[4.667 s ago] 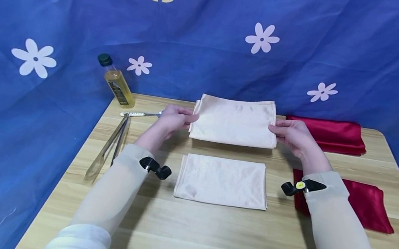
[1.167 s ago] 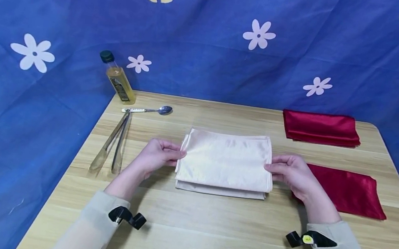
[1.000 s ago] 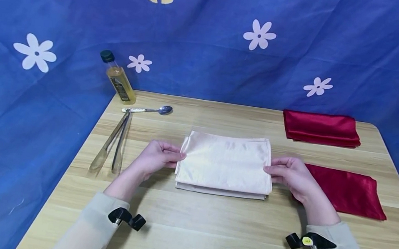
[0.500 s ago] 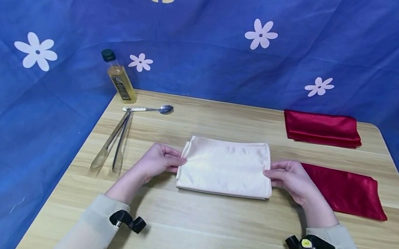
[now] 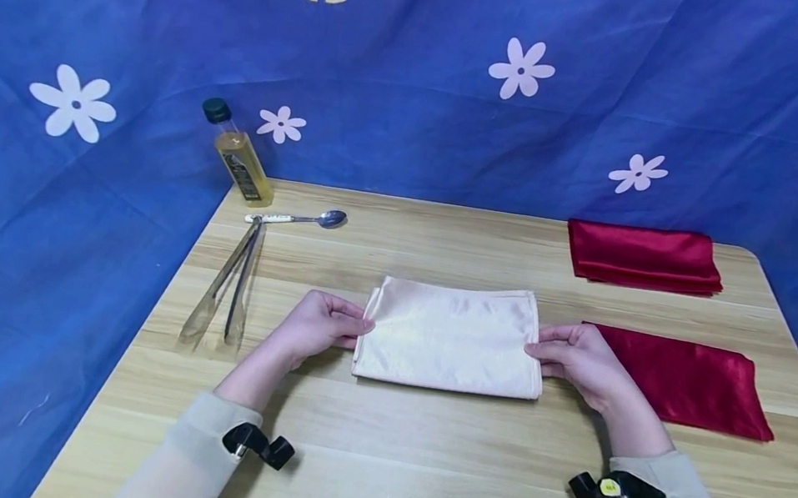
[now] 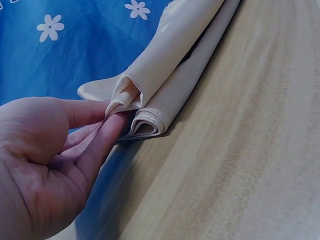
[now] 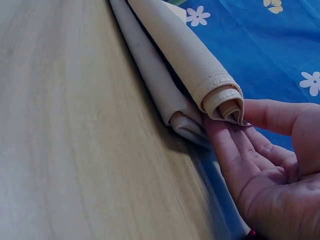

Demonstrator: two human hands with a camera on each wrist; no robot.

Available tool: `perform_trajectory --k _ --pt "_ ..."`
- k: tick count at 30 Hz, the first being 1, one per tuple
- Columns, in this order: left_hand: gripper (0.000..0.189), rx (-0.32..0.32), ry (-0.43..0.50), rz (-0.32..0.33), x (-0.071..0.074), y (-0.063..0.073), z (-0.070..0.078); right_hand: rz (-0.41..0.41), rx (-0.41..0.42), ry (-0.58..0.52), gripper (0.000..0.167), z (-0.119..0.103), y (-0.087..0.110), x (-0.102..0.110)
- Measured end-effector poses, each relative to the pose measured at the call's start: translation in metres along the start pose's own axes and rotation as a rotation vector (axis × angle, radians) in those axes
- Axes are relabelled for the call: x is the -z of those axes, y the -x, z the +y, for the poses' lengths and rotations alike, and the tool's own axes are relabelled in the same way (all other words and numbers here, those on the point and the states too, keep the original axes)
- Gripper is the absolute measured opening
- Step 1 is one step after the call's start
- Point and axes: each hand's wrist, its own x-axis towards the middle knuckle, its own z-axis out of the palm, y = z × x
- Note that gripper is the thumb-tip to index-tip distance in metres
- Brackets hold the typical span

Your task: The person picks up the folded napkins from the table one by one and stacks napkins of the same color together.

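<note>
A folded cream satin cloth (image 5: pixel 451 336) spans both hands in the head view. My left hand (image 5: pixel 320 327) pinches its left end between thumb and fingers; my right hand (image 5: pixel 577 357) pinches the right end the same way. Directly beneath lies a second folded cream cloth (image 6: pixel 182 92), almost wholly covered from above. Both wrist views show a dark gap between the two along part of their length. In the right wrist view the rolled layers of the upper cloth (image 7: pixel 185 45) sit at the fingertips, its end slightly above the lower cloth's end.
Two folded dark red satin cloths lie at right, one at the back (image 5: pixel 643 258) and one (image 5: pixel 691 384) beside my right forearm. On the left are metal tongs (image 5: pixel 222 285), a spoon (image 5: pixel 297 219) and an oil bottle (image 5: pixel 240 161). A blue flowered curtain (image 5: pixel 401 115) hangs behind the wooden table (image 5: pixel 414 478).
Both hands have brought the upper cream cloth from behind the lower one toward me and down over it. During the last second it sank slightly, covering the lower cloth's front edge.
</note>
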Motion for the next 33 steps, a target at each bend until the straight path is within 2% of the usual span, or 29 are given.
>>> perform_trajectory --k 12,19,26,33 --pt "0.028 0.002 -0.046 0.018 -0.0024 -0.0002 -0.0027 -0.006 -0.009 0.028 0.024 0.0036 0.0001 -0.0010" --pt "0.028 -0.002 -0.073 0.034 -0.0012 -0.0019 -0.0026 -0.008 -0.035 0.050 0.024 0.0029 -0.0006 -0.0008" --pt "0.029 -0.034 -0.077 0.045 0.0027 -0.0050 -0.0007 0.001 -0.030 0.062 0.030 -0.0010 -0.0021 0.0009" --pt "0.032 0.006 -0.092 0.079 0.0043 -0.0077 -0.0018 0.018 -0.020 0.078 0.029 0.0005 -0.0052 0.0009"
